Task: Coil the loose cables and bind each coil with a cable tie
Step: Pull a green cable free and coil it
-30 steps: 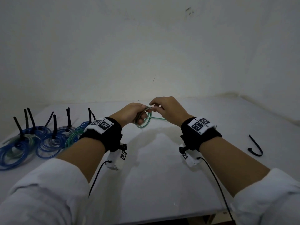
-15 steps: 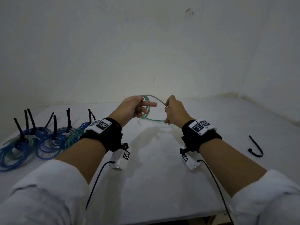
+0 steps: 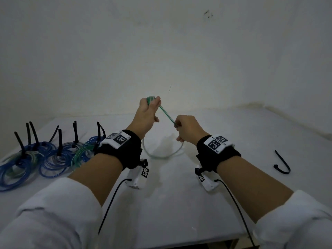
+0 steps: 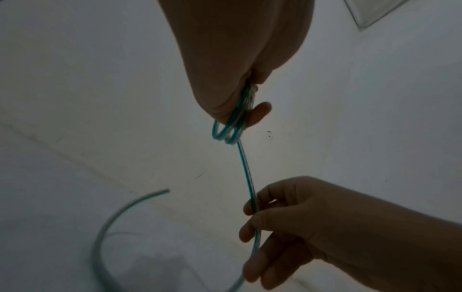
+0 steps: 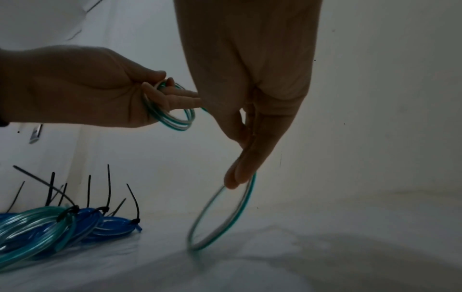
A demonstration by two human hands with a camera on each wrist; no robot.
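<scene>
- Our left hand (image 3: 147, 114), raised above the counter (image 3: 179, 203), has its fingers curled through a small coil (image 5: 172, 116) of a few turns of the green-and-white cable (image 3: 166, 115), thumb pressing the turns together.
- Our right hand (image 3: 187, 129), lower and just beside the left, pinches the straight run leading down from the coil; the free tail (image 3: 161, 153) sags in an arc to the counter.
- We judge the cable light, smooth and springy: turns will likely spring open if released, so hold across all turns at one spot.
- On the counter's left lie the bound coils (image 3: 36, 160), blue and green, ties upright.
- A loose cable tie (image 3: 282, 163) lies well apart to the right.
</scene>
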